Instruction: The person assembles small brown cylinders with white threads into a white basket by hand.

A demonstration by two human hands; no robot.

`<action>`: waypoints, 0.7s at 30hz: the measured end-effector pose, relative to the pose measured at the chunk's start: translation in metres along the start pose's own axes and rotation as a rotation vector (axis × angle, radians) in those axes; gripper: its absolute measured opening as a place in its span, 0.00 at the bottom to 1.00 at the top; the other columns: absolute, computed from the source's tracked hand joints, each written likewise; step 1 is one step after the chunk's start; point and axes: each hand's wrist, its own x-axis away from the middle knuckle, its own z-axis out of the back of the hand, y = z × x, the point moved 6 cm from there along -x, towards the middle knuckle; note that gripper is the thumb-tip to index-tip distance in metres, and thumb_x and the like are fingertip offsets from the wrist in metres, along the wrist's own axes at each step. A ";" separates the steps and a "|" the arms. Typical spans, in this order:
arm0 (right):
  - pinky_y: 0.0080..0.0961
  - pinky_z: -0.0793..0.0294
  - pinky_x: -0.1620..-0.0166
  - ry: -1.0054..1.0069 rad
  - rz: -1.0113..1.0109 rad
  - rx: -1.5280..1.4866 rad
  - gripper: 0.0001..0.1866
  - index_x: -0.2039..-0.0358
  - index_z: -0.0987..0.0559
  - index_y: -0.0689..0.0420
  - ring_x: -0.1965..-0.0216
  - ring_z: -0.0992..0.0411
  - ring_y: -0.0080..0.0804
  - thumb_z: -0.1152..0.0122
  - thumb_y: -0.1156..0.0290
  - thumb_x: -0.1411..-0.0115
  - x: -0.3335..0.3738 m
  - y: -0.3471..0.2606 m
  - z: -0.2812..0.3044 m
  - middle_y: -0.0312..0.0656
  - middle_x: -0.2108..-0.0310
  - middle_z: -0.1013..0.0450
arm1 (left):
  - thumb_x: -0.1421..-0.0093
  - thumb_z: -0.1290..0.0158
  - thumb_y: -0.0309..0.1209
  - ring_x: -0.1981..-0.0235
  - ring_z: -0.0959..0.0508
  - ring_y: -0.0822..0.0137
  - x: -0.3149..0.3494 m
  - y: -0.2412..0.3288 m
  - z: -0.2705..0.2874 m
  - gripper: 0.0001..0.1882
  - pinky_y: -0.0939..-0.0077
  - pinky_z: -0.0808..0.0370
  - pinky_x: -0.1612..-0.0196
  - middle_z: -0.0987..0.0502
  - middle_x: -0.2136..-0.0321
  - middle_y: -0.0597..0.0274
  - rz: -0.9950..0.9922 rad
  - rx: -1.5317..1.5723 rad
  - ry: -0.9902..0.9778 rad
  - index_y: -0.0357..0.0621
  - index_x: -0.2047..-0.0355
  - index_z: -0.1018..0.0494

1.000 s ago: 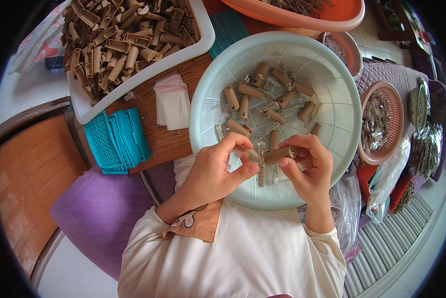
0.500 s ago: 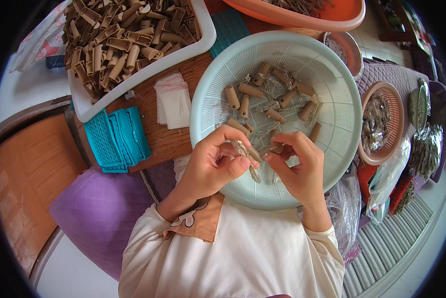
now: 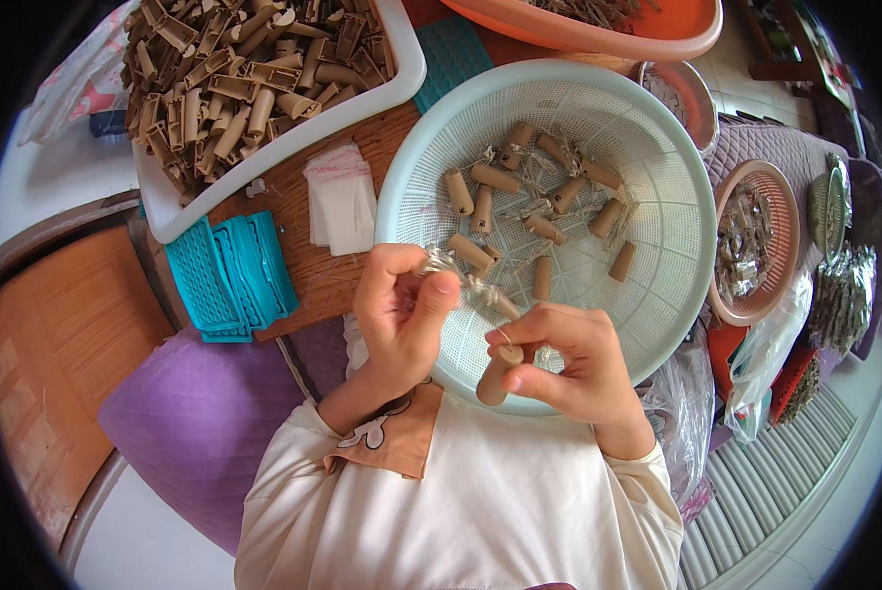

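Note:
Over the near part of a pale green mesh basket (image 3: pixel 692 197), my right hand (image 3: pixel 584 364) grips a tan cylinder (image 3: pixel 497 379) between thumb and fingers, its round end tipped upward. A thin strand shows at that end. To its left, my left hand (image 3: pixel 402 315) is closed, with thumb and forefinger pinching a shiny, clear-and-silvery bundle of thin strands (image 3: pixel 443 263). Another tan piece (image 3: pixel 497 299) shows between the hands, apparently at the end of that bundle. Inside the basket lie several tan cylinders (image 3: pixel 496 178) with tangled thin clear strands.
A white bin (image 3: pixel 413 74) heaped with tan half-shells (image 3: pixel 230 133) stands at the far left. Nearby are teal plastic trays (image 3: pixel 233 280) and small clear bags (image 3: pixel 343 202). An orange basin (image 3: pixel 598 39) is at the back; a pink basket (image 3: pixel 790 231) of shiny packets stands right.
My left hand has drawn left with the strand bundle. My right hand has come lower and nearer, turning the tan cylinder so its round end faces up.

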 end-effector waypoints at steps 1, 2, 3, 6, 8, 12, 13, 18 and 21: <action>0.18 0.30 0.74 0.027 0.023 -0.081 0.15 0.67 0.25 0.61 0.78 0.29 0.24 0.36 0.67 0.54 0.001 0.000 0.001 0.38 0.77 0.29 | 0.45 0.49 0.28 0.83 0.40 0.84 -0.002 -0.002 0.003 0.09 0.90 0.43 0.81 0.34 0.81 0.69 -0.006 0.021 0.058 0.38 0.70 0.39; 0.18 0.30 0.74 0.028 0.022 -0.079 0.15 0.67 0.25 0.61 0.78 0.29 0.24 0.36 0.67 0.54 0.002 0.002 0.000 0.38 0.77 0.29 | 0.45 0.49 0.28 0.83 0.40 0.84 -0.003 -0.002 0.004 0.09 0.90 0.43 0.81 0.34 0.81 0.69 -0.006 0.023 0.058 0.38 0.70 0.39; 0.17 0.30 0.72 0.063 0.015 -0.154 0.15 0.67 0.25 0.62 0.77 0.29 0.23 0.37 0.68 0.53 0.002 0.004 0.000 0.38 0.76 0.28 | 0.45 0.48 0.27 0.83 0.40 0.84 -0.003 0.001 0.005 0.09 0.90 0.43 0.82 0.35 0.82 0.69 -0.036 -0.052 0.056 0.38 0.71 0.37; 0.16 0.30 0.69 0.172 -0.026 -0.369 0.15 0.65 0.27 0.64 0.73 0.29 0.21 0.38 0.69 0.51 0.004 0.005 0.003 0.38 0.73 0.28 | 0.47 0.47 0.27 0.84 0.40 0.84 -0.002 0.007 0.000 0.08 0.89 0.44 0.83 0.36 0.84 0.71 -0.097 -0.194 -0.026 0.38 0.73 0.35; 0.15 0.31 0.68 0.244 -0.062 -0.511 0.16 0.64 0.28 0.65 0.72 0.30 0.20 0.38 0.70 0.51 0.004 0.009 0.007 0.38 0.72 0.28 | 0.47 0.47 0.26 0.85 0.41 0.84 0.000 0.010 -0.004 0.08 0.89 0.44 0.83 0.36 0.85 0.71 -0.129 -0.262 -0.103 0.38 0.75 0.34; 0.13 0.31 0.69 0.317 -0.091 -0.563 0.14 0.65 0.29 0.65 0.72 0.31 0.19 0.40 0.72 0.49 0.003 0.011 0.024 0.38 0.72 0.29 | 0.46 0.48 0.30 0.85 0.42 0.82 0.003 0.005 -0.012 0.10 0.87 0.46 0.83 0.37 0.85 0.68 0.006 -0.107 -0.217 0.38 0.71 0.37; 0.13 0.31 0.70 0.299 -0.150 -0.609 0.12 0.66 0.29 0.64 0.72 0.31 0.18 0.40 0.73 0.49 0.004 0.014 0.026 0.39 0.71 0.29 | 0.46 0.49 0.31 0.86 0.42 0.82 0.004 0.002 -0.011 0.10 0.87 0.46 0.84 0.38 0.85 0.69 0.065 0.058 -0.177 0.39 0.72 0.38; 0.12 0.30 0.74 0.280 -0.179 -0.614 0.13 0.62 0.32 0.63 0.72 0.30 0.19 0.44 0.76 0.48 0.006 0.020 0.021 0.41 0.68 0.30 | 0.43 0.52 0.32 0.88 0.45 0.81 0.004 -0.008 -0.015 0.11 0.85 0.46 0.85 0.41 0.87 0.71 0.168 0.459 -0.018 0.43 0.75 0.42; 0.12 0.29 0.74 0.333 -0.157 -0.503 0.19 0.53 0.35 0.61 0.71 0.29 0.21 0.48 0.78 0.47 0.002 0.011 0.014 0.41 0.65 0.32 | 0.42 0.53 0.32 0.89 0.46 0.81 0.013 -0.012 -0.022 0.11 0.86 0.46 0.85 0.41 0.87 0.71 0.271 0.589 0.034 0.44 0.76 0.43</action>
